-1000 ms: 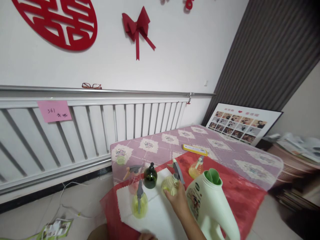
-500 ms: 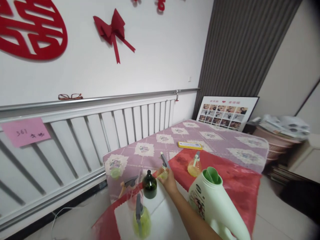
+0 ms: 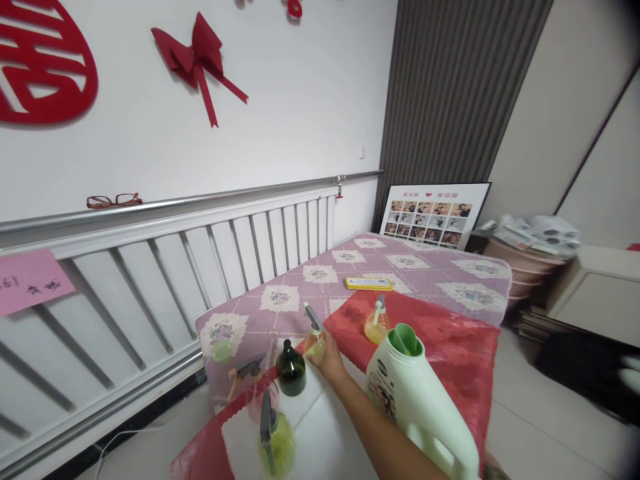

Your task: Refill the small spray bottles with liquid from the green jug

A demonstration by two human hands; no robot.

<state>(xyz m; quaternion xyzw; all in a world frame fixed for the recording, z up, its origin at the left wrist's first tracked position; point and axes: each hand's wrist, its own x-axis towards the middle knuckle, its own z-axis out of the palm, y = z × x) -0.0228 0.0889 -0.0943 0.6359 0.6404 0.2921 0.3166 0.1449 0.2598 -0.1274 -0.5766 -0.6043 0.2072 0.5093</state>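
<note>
My right hand (image 3: 331,360) reaches forward over the table, its fingers closed round a small clear spray bottle (image 3: 315,339) of yellowish liquid with a grey trigger, near the edge of the red cloth (image 3: 450,347). A dark green pump bottle (image 3: 291,370) stands just left of the hand. A large pale green jug (image 3: 415,413), its spout open, stands right of my forearm. My left hand is out of view.
A yellow-green spray bottle (image 3: 275,448) stands on a white cloth (image 3: 320,440), a pinkish sprayer (image 3: 250,390) behind it. An orange-yellow spray bottle (image 3: 376,325) and a flat yellow box (image 3: 369,283) lie farther back. A white radiator (image 3: 150,280) runs along the left.
My right hand has carried the small spray bottle away from the white cloth toward the far edge of the red cloth. The camera has swung to the right.
</note>
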